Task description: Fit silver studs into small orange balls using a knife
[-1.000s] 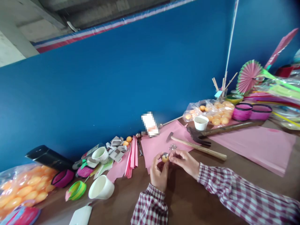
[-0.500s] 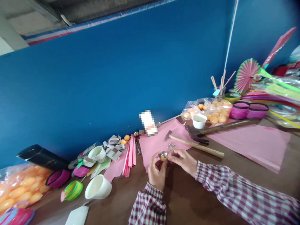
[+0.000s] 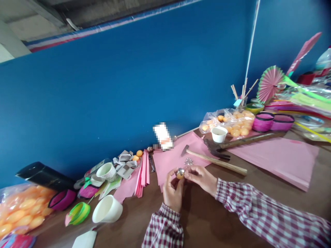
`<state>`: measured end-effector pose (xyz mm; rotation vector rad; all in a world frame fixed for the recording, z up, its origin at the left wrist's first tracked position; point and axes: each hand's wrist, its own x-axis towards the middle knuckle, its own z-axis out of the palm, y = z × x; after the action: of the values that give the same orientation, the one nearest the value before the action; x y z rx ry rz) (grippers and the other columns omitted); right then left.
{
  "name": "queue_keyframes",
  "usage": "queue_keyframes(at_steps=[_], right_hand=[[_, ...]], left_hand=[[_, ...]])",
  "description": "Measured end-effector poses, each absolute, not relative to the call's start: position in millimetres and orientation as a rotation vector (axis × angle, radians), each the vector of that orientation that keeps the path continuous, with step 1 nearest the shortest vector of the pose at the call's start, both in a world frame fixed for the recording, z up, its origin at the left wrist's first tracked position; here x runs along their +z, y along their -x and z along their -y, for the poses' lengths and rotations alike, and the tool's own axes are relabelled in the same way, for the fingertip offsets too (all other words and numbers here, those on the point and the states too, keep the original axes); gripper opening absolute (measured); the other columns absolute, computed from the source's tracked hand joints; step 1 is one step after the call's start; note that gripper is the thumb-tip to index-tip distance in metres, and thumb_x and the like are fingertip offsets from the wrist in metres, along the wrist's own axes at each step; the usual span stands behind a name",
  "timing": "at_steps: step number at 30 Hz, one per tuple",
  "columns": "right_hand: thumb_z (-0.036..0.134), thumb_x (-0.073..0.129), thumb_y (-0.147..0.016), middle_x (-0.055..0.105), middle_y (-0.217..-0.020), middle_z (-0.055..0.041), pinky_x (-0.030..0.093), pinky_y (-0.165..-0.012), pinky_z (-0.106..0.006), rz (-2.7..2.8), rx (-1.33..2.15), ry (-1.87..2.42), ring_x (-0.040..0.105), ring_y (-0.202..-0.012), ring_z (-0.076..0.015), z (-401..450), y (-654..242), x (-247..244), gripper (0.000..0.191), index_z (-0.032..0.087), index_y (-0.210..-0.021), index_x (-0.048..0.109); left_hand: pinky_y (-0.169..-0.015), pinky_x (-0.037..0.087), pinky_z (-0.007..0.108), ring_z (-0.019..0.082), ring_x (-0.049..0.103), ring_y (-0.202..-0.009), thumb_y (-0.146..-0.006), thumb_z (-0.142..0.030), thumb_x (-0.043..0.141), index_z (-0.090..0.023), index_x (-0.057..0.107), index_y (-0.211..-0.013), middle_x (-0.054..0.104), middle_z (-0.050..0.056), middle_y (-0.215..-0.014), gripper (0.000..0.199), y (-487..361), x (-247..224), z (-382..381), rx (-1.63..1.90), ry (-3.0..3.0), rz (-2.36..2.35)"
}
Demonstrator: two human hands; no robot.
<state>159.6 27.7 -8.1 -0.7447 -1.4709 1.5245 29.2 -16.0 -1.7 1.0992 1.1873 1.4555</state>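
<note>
Between the fingertips of my left hand (image 3: 172, 193) is a small orange ball (image 3: 180, 176), its upper part covered in shiny silver pieces that look like thumbtack heads. My right hand (image 3: 202, 178) is pinched closed against the ball's right side. Whatever sits between its fingertips is too small to make out. Just beyond the hands, a small pile of shiny silver pieces (image 3: 188, 161) rests on a pink sheet (image 3: 162, 167). A small hammer (image 3: 216, 160) with a wooden handle lies behind my right hand.
A claw hammer (image 3: 243, 141), a white cup (image 3: 219, 136) and a bag of orange balls (image 3: 243, 124) are at the right. On the left are a tipped white cup (image 3: 107, 209), folded pink strips (image 3: 141, 175), a black box (image 3: 45, 175) and another bag of balls (image 3: 23, 210).
The view has shifted very slightly. Both hands keep nearly the same place and grip around the ball, which is turned or tilted a little at most.
</note>
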Motion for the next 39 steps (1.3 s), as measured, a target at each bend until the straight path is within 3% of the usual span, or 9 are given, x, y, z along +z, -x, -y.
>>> queue_keyframes(at_steps=[16,29,39], right_hand=[[0.043,0.059,-0.069,0.054,-0.075,-0.0023,0.040,-0.060,-0.023,1.485,1.528,0.777,0.047,-0.064,-0.0098,-27.2,-159.2,-5.9,0.032,0.013,-0.061,0.053],[0.040,0.063,-0.066,0.054,-0.063,0.0003,0.039,-0.058,-0.025,1.382,1.558,0.859,0.046,-0.058,-0.0095,-26.2,-159.1,-8.5,0.028,0.014,-0.066,0.053],[0.036,0.068,-0.061,0.059,-0.074,-0.0009,0.042,-0.063,-0.026,1.265,1.635,0.794,0.054,-0.066,-0.0118,-27.8,-157.2,-8.2,0.027,0.015,-0.067,0.052]], left_hand=[[-0.068,0.053,0.031,0.023,0.063,-0.084,-0.062,-0.029,0.066,-0.014,0.052,-0.095,0.066,0.010,-0.088,0.039,-32.8,-2.9,14.9,1.543,-1.092,-1.211],[-0.084,0.047,0.034,0.021,0.060,-0.093,-0.068,-0.024,0.062,-0.014,0.052,-0.099,0.063,0.010,-0.099,0.034,-25.1,-5.8,15.4,1.477,-1.230,-1.222],[-0.084,0.047,0.037,0.023,0.060,-0.092,-0.064,-0.028,0.065,-0.014,0.055,-0.098,0.063,0.012,-0.100,0.038,-25.8,-5.3,13.7,1.490,-1.202,-1.293]])
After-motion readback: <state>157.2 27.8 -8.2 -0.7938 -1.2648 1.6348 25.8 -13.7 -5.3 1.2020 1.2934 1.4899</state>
